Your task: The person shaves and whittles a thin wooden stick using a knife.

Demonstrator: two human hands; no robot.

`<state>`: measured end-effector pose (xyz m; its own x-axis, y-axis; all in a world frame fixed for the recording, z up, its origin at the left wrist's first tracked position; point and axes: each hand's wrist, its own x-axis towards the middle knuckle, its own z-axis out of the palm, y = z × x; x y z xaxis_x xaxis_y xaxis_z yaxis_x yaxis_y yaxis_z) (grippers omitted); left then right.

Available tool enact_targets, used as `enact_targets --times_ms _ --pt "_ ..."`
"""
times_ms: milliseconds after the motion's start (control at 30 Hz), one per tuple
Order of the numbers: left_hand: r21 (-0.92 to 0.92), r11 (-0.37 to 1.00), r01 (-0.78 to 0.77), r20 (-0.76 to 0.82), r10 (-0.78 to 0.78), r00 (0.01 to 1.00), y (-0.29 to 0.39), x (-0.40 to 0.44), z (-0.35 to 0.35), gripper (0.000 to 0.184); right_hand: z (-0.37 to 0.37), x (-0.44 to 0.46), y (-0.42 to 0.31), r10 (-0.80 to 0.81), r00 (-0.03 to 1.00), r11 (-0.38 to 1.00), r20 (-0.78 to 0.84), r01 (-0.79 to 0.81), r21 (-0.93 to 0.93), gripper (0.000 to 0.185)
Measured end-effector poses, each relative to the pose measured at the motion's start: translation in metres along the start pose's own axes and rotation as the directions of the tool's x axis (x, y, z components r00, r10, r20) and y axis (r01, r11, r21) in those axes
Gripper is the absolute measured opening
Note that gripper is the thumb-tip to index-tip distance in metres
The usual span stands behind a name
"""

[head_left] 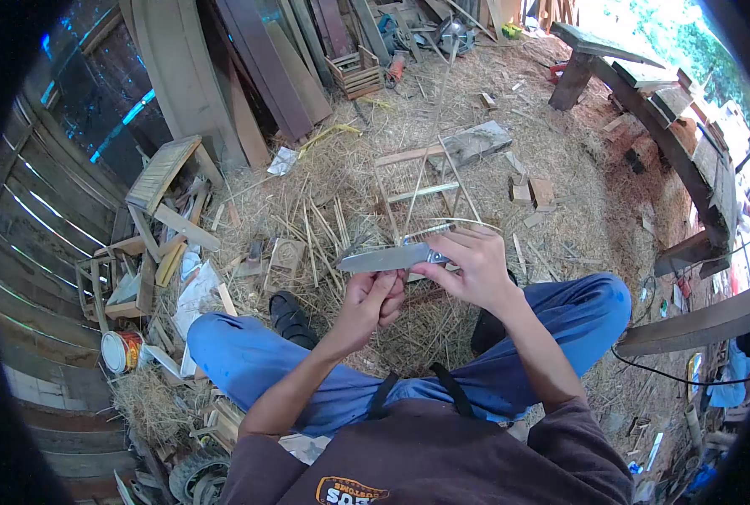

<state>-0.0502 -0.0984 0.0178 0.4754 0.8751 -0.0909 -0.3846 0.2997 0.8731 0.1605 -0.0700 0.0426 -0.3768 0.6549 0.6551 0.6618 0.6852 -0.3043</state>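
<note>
My right hand [476, 265] is wrapped round the handle of a knife [381, 258]. Its broad metal blade points left, lying roughly level in front of me. Just under the blade, my left hand [370, 305] is closed, thumb against the fingers; whatever it may pinch is hidden. A thin pale strip [429, 229] shows at the far side of my right hand, and I cannot tell what supports it. Beyond the knife stands a light wooden frame [425, 192] of slim bars. Several thin sticks [320, 229] lie on the ground left of it.
Straw and shavings cover the ground. A wooden block [476, 141] lies ahead, with smaller offcuts [541, 194] to its right. At left are a small wooden stool [164, 175] and a paint can [122, 352]. Boards [181, 76] lean behind; a heavy workbench [673, 126] stands right.
</note>
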Motion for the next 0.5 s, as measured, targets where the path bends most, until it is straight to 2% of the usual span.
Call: enact_targets --times_ms 100,200,233,267,333,433,467,500 --pt "-0.002 1.0 0.013 -0.001 -0.013 1.0 0.0 -0.001 0.0 0.021 -0.002 0.001 0.004 -0.017 1.0 1.0 0.018 0.017 0.005 0.029" --pt "0.062 0.998 0.02 -0.012 -0.019 1.0 -0.002 -0.007 0.005 0.019 -0.003 0.001 0.013 -0.049 0.993 0.998 -0.107 0.046 -0.032 0.029" --pt "0.093 0.995 0.025 -0.016 -0.024 1.0 -0.004 -0.011 0.006 0.018 -0.011 0.004 0.024 0.222 0.961 0.972 -0.167 -0.231 -0.038 0.029" --pt "0.051 0.997 0.066 0.016 -0.066 0.998 -0.008 -0.016 0.006 0.018 -0.025 0.007 0.042 0.474 0.851 0.87 -0.226 -0.492 -0.03 0.029" --pt "-0.023 0.986 0.166 0.093 -0.163 0.982 -0.018 -0.024 0.003 0.017 -0.061 0.009 0.079 0.443 0.811 0.801 -0.382 -0.549 -0.239 0.029" --pt "0.016 0.998 0.056 -0.105 -0.054 0.993 -0.014 -0.013 -0.006 0.017 -0.053 -0.004 0.048 0.507 0.787 0.811 -0.352 -0.574 -0.114 0.029" --pt "0.043 0.997 0.071 -0.112 -0.065 0.992 -0.011 -0.013 -0.011 0.018 -0.046 -0.005 0.036 0.404 0.862 0.869 -0.305 -0.466 -0.166 0.029" --pt "0.02 0.998 0.052 -0.138 -0.049 0.989 -0.009 -0.011 -0.012 0.018 -0.038 -0.005 0.026 0.331 0.909 0.922 -0.252 -0.369 -0.119 0.03"
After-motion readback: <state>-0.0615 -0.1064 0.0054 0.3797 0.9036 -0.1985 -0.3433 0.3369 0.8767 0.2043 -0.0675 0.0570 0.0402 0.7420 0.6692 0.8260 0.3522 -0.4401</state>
